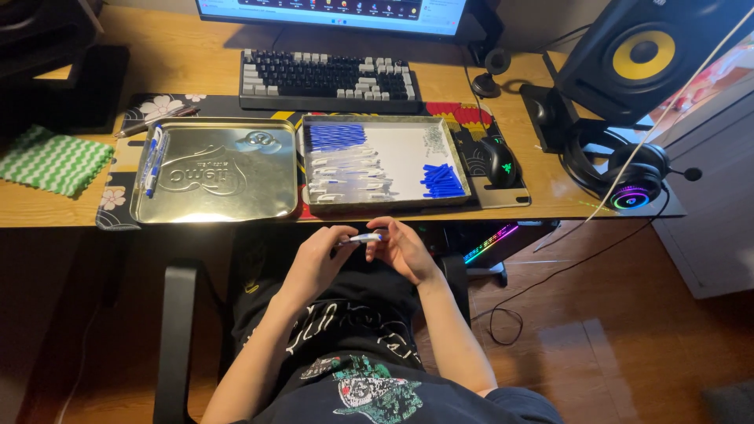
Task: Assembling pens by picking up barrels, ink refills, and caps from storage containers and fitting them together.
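My left hand (318, 255) and right hand (404, 250) meet just below the desk edge, over my lap. Between them I hold a pen (363, 238), white barrel w/ blue at the right end, lying roughly level. Left fingers pinch the left end of it, right fingers curl round the blue end; both hands closed on the pen.

Next up, on the wooden desk (181, 55), two shallow metal trays sit side by side on a patterned desk mat (141, 106). The right tray (463, 169), straight ahead of my hands, holds pen parts sorted in groups: blue ink refills (336, 136) at the top left, clear barrels (345, 177) below them, blue caps (442, 180) at the lower right. The left tray (216, 169) is embossed and mostly bare, w/ a couple of finished white-and-blue pens (154, 161) along its left edge.

Right of the trays: black mouse (499, 161) on the mat. Far left: green-and-white knitted cloth (53, 159).

Behind the trays: black keyboard w/ grey keys (328, 78), then the bottom edge of a monitor (334, 12). Far right: black speaker w/ yellow cone (644, 55), and a headset w/ lit earcup (632, 180) at the desk's right end.
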